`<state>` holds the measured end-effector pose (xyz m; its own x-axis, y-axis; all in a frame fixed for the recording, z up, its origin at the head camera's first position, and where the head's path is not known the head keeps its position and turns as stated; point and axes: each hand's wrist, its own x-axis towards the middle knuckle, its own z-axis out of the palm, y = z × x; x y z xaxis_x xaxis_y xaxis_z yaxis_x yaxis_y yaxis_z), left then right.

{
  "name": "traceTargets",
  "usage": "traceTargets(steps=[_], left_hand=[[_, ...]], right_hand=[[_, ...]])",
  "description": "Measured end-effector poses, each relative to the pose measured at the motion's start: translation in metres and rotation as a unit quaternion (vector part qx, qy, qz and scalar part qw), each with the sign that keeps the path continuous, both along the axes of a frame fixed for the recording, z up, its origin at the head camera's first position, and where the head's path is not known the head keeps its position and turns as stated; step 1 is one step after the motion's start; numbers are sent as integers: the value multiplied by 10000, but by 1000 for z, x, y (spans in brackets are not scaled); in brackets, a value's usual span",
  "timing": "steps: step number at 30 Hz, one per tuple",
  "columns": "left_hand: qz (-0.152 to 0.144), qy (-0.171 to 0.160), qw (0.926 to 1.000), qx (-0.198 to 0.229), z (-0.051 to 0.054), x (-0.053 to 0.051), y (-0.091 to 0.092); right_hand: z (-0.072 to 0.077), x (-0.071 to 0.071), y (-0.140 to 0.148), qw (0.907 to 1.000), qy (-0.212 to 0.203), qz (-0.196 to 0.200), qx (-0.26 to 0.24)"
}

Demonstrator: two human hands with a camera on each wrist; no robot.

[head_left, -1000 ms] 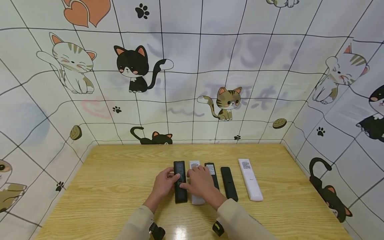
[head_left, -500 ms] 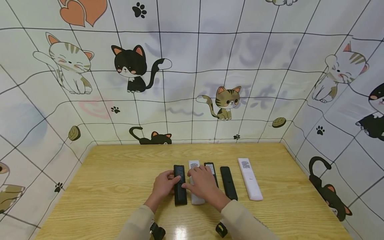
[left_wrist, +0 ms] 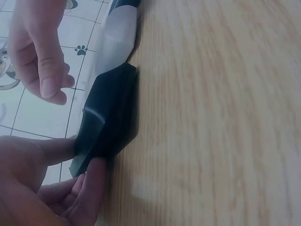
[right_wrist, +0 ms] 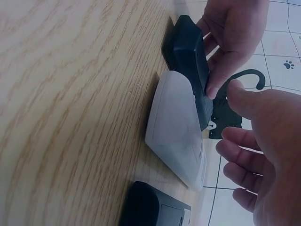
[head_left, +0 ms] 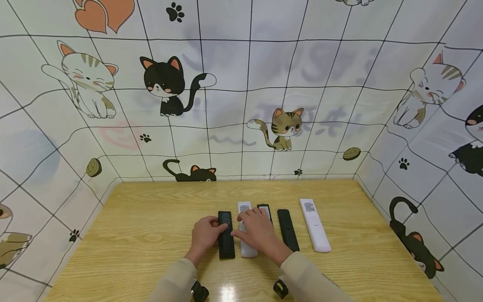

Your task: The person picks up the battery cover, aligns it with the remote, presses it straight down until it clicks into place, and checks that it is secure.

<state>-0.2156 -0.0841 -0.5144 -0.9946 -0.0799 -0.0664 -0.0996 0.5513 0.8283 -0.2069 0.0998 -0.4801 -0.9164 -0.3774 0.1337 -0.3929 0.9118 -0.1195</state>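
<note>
At the left end of a row lies a black remote control [head_left: 227, 245], its back up. My left hand [head_left: 205, 235] pinches it by the edges, thumb on the near side in the left wrist view, where the dark remote body rests on the wood. Over the neighbouring white remote control [head_left: 247, 250] hovers my right hand [head_left: 259, 231]; its fingers are loosely bent and hold nothing. The right wrist view has a gap between those fingers and the white remote [right_wrist: 174, 127]. Behind the right hand, a labelled black remote control [head_left: 265, 207] is mostly hidden.
Farther right on the wooden table [head_left: 151, 218] lie another black remote control [head_left: 288, 230] and a long white remote control [head_left: 315, 226]. A cat-patterned cloth [head_left: 234, 100] stands behind the table and along its sides.
The black remote under my left hand has slid toward me, its far end now lower in the head view. My right hand has shifted slightly right, away from that remote.
</note>
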Motion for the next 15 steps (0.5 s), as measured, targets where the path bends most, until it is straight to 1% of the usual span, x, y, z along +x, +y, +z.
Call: traceTargets(steps=[6,9,12,15], left_hand=[[96,158,9986,-495,4,1,3],[128,216,9973,-697,4,0,3],[139,216,9966,-780,2,0,2],[169,256,9946,-990,2,-1,-2]], right_hand=[[0,-1,1,9999,-30,23,-100],[1,-1,3,9999,-61,7,-125],[3,-1,5,9997,-143,-1,-186],[6,-2,10,9993,-249,23,-264]])
